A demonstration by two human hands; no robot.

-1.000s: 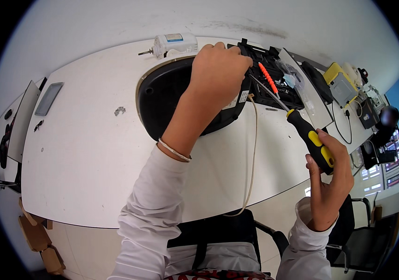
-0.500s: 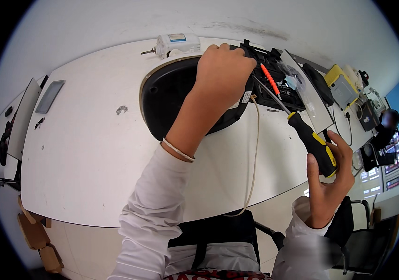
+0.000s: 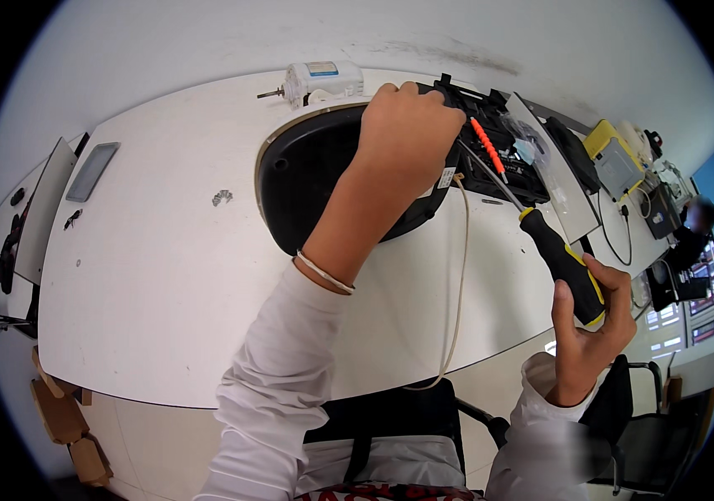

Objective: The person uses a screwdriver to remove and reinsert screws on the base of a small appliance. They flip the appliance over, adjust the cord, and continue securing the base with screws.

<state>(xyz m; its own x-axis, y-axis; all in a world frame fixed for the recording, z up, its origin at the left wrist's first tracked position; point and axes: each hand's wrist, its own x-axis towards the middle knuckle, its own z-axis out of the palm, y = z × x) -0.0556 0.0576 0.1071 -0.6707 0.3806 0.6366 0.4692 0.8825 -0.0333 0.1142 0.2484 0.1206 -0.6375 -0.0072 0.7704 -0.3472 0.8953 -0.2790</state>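
Note:
A black oval appliance housing (image 3: 303,200) with a pale rim lies on the white table, a beige cord (image 3: 465,275) running from its right side over the table's near edge. My left hand (image 3: 411,134) is closed over the housing's far right part; its fingertips are hidden, so what they grip does not show. In my right hand (image 3: 595,317) is a screwdriver (image 3: 562,259) with a black and yellow handle, held by the handle's end. Its shaft slants up leftward, and the tip ends beside my left hand's fingers.
Behind the housing stands a white motor (image 3: 324,82) with a bare shaft. An open black tool case (image 3: 524,179) lies to the right, with an orange-red twisted tool (image 3: 488,146) at it. Small metal pieces (image 3: 222,198) and a phone (image 3: 91,172) lie left. Another person (image 3: 695,230) sits far right.
The whole scene has shifted very slightly in view. Both hands keep their places on the screwdriver and at the housing; the right hand's fingers have moved a little on the handle.

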